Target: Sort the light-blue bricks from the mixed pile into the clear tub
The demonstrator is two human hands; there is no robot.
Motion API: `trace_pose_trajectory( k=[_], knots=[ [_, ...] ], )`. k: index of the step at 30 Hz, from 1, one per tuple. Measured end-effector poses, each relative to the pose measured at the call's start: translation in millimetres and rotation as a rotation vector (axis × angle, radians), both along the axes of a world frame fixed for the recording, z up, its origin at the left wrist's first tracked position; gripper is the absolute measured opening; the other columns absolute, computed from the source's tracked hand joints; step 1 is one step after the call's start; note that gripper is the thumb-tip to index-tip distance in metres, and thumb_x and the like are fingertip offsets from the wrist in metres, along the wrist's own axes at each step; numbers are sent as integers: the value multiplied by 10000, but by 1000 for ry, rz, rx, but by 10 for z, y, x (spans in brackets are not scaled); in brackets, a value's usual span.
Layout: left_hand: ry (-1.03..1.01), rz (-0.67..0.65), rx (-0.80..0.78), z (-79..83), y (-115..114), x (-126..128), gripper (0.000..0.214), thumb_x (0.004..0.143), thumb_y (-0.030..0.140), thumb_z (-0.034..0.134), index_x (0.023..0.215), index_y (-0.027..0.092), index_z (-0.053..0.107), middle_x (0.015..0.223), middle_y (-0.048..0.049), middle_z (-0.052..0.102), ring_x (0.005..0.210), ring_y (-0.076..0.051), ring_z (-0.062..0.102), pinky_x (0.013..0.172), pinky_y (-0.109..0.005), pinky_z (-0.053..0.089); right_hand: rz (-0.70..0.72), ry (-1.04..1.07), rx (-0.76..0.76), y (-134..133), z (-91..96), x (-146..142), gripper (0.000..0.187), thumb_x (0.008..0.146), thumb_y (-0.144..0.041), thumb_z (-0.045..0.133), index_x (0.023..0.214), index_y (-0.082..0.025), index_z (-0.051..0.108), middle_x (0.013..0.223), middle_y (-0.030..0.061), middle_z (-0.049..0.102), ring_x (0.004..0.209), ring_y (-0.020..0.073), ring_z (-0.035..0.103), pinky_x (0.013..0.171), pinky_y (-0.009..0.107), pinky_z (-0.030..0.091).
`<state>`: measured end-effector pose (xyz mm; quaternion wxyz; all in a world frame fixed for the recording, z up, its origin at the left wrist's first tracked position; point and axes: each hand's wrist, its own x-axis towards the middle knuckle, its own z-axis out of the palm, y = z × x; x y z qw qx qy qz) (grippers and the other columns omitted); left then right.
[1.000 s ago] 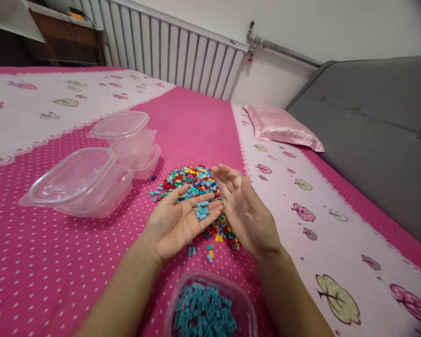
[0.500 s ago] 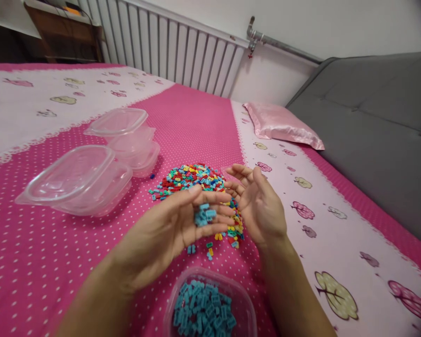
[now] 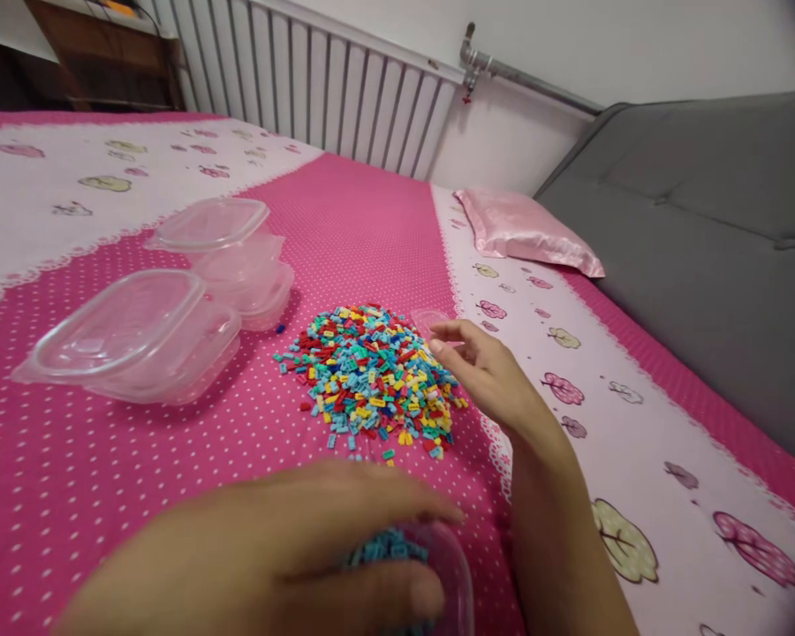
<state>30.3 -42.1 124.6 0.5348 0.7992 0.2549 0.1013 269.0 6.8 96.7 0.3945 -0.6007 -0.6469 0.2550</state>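
Observation:
My left hand (image 3: 271, 548) is palm down over a clear plastic container (image 3: 462, 565) at the bottom. Its thumb and fingers are stretched apart; the palm's underside is hidden. Between them, blue building bricks (image 3: 390, 546) show in the container. Beside the right edge of a mixed pile of small coloured bricks (image 3: 371, 371), my right hand (image 3: 487, 371) hovers with loosely bent fingers and nothing visible in it. The pile has red, yellow, green and blue pieces, with several strays along its near edge.
Clear plastic containers (image 3: 125, 327) stand at the left on the pink dotted bedspread (image 3: 364, 221). Another clear plastic piece (image 3: 427, 320) lies behind my right hand. A pink pillow (image 3: 526, 230) rests near the grey headboard (image 3: 689, 194). A white radiator (image 3: 331, 88) lines the wall.
My left hand has turned from palm up, with light blue bricks on its fingers, to palm down over the container. My right hand stays at the pile's right side, now turned palm inward.

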Motion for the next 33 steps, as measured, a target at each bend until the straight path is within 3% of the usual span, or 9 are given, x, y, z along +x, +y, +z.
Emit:
trace_pose_trajectory(
  k=[6, 10, 11, 15, 19, 23, 27, 29, 33],
  knots=[
    [322, 270, 280, -65, 309, -127, 430, 889, 517, 373, 1086, 254, 650, 1049, -24, 693, 923, -218, 634, 783, -297, 485, -96, -587, -265, 31, -100, 208, 353, 812, -417, 610, 1057, -165, 633, 983, 104, 689, 867, 227, 636, 754, 340, 473],
    [863, 498, 431, -305, 567, -25, 384, 834, 465, 435, 787, 156, 658, 721, -88, 651, 671, -235, 608, 599, -301, 407, -108, -692, -472, -8, -210, 337, 612, 592, -557, 771, 1045, -171, 630, 940, 93, 688, 827, 250, 628, 706, 346, 477],
    [903, 454, 400, -361, 613, -4, 365, 821, 454, 458, 708, 159, 639, 632, -72, 614, 614, -218, 587, 563, -287, 379, -69, -654, -502, -36, -248, 367, 634, 559, -574, 784, 1023, -169, 631, 909, 87, 686, 800, 244, 624, 689, 343, 480],
    [751, 339, 313, -497, 673, 54, 279, 605, 446, 703, 650, 197, 583, 541, 8, 554, 583, -182, 554, 520, -246, 352, 172, -350, -471, -222, -468, 429, 650, 553, -541, 803, 1045, -159, 617, 837, 65, 664, 752, 214, 599, 671, 340, 497],
    [750, 310, 217, -586, 646, 139, 443, 437, 289, 781, 810, 187, 564, 655, 13, 622, 629, -189, 580, 507, -235, 373, 60, -231, -333, -478, -755, 332, 1020, 458, -412, 867, 1318, -81, 431, 1056, 121, 617, 867, 236, 599, 755, 386, 515],
    [592, 356, 329, -735, 650, 217, 556, 338, 238, 807, 825, 184, 543, 684, 5, 602, 686, -213, 573, 539, -247, 381, -21, -106, -232, -654, -962, 109, 1077, 495, -422, 851, 1411, -148, 355, 1198, 137, 588, 993, 277, 610, 871, 442, 499],
    [317, 415, 312, -970, 634, 258, 504, 389, 268, 811, 800, 185, 530, 637, 37, 527, 626, -172, 528, 519, -240, 366, -85, -21, -105, -645, -1082, -112, 1083, 460, -417, 865, 1395, -137, 397, 1370, 171, 499, 1225, 331, 505, 1022, 455, 420],
    [59, 496, 232, -1095, 604, 308, 528, 424, 269, 812, 868, 179, 542, 661, 47, 524, 601, -149, 522, 501, -229, 373, -105, 45, -76, -593, -1129, -188, 1083, 463, -405, 863, 1399, -130, 394, 1371, 173, 502, 1207, 327, 528, 989, 439, 459],
    [-104, 568, 144, -1229, 535, 481, 587, 542, 251, 788, 1052, 169, 511, 736, 45, 533, 546, -107, 540, 491, -217, 418, -161, 99, -5, -502, -1189, -246, 897, 559, -355, 810, 1356, -160, 447, 1298, 132, 576, 1155, 293, 571, 966, 427, 479]
  ],
)
